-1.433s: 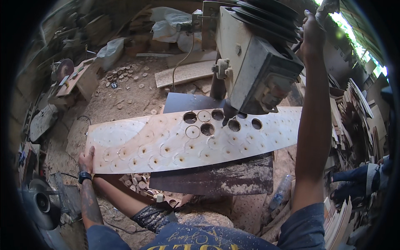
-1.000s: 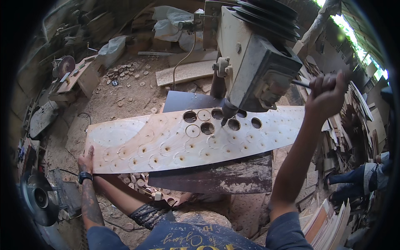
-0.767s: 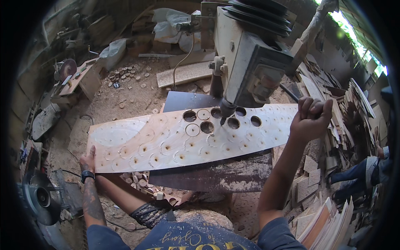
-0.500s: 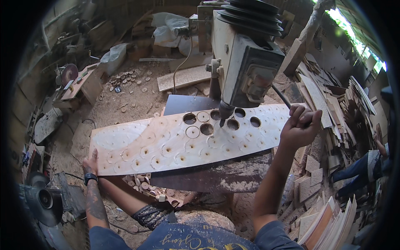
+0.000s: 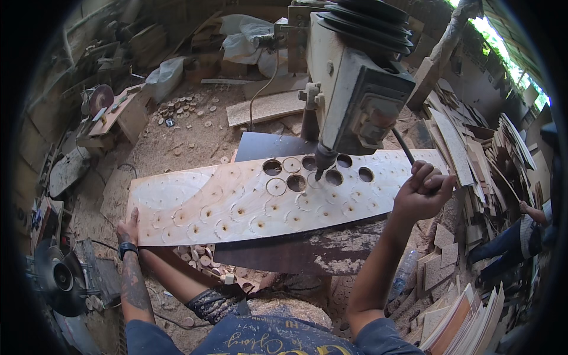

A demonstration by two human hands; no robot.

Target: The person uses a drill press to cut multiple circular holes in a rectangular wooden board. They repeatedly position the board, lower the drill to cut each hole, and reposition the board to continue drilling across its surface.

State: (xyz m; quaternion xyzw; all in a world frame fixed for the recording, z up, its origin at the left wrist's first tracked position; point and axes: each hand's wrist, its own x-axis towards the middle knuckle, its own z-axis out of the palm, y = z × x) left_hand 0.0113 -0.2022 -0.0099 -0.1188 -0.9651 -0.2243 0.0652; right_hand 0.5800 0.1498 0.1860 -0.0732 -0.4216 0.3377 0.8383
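A long pale plywood board [image 5: 236,201] lies across the dark table of a drill press [image 5: 349,94]. It has several round holes cut near the bit [image 5: 319,173] and many marked circles. My left hand [image 5: 127,228] lies flat on the board's near left corner. My right hand [image 5: 421,192] is shut on the press's black feed lever [image 5: 405,151], pulled low to the right of the machine. The bit sits down at the board between the cut holes.
Cut wooden discs [image 5: 204,260] pile under the board's front edge, with more scattered on the sawdust floor [image 5: 183,109]. A circular saw [image 5: 56,278] sits at lower left. Stacks of wood offcuts [image 5: 467,148] fill the right, where another person [image 5: 520,231] sits.
My right hand came down from high above the machine, gripping the feed lever and pulling it low beside the board. The left hand stayed on the board.
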